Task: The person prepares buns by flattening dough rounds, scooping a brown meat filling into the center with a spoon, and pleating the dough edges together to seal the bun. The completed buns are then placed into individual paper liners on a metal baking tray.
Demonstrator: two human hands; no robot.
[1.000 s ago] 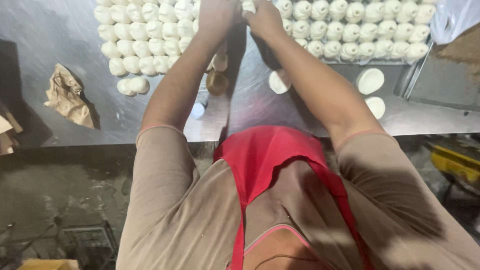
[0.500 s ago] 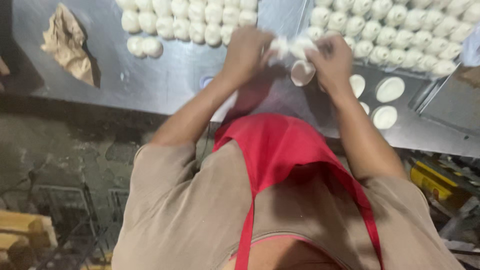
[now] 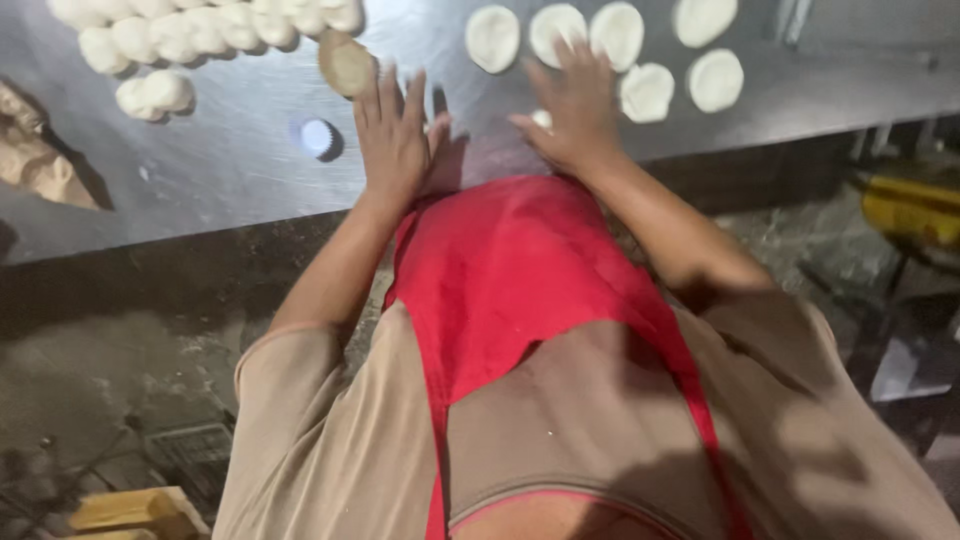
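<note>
Left hand: we've got our left hand [image 3: 392,135] flat on the steel table [image 3: 230,165], fingers spread and pointing away from us, nothing clamped in it.
Right hand: our right hand [image 3: 572,115] is pressed palm-down too, fingers splayed; a bit of white dough [image 3: 541,118] peeks out at its thumb side, though we cannot tell how much lies under the palm.
Tan disc: a tan dough disc [image 3: 346,63] sits just beyond our left fingertips, close to touching.
Flattened rounds: pale flattened rounds [image 3: 648,92] lie past and beside our right hand, one right against its outer edge.
Dough balls: a cluster of dough balls [image 3: 190,35] is packed together at the far left of the table, well apart from both hands.
Small cup: a little white-and-blue cup [image 3: 317,137] stands left of our left hand.
Apron: our red apron [image 3: 520,290] fills the middle.
</note>
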